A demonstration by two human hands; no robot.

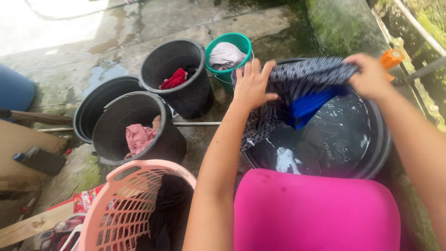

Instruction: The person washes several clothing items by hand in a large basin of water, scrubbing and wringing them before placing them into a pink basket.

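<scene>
My left hand (251,84) and my right hand (370,75) hold a wet garment (306,76) stretched between them. It is black-and-white patterned cloth with a bright blue part hanging below. The garment hangs over a large black tub (376,158) full of soapy water. My left hand has its fingers spread against the cloth's left end. The right hand grips the right end at the tub's far rim.
A pink plastic surface (316,209) lies in front of the tub. At left stand black buckets (134,116) (179,74) with pink and red cloth, a teal bucket (232,51) with pale cloth, and a pink laundry basket (130,204) of dark clothes. The ground is wet concrete.
</scene>
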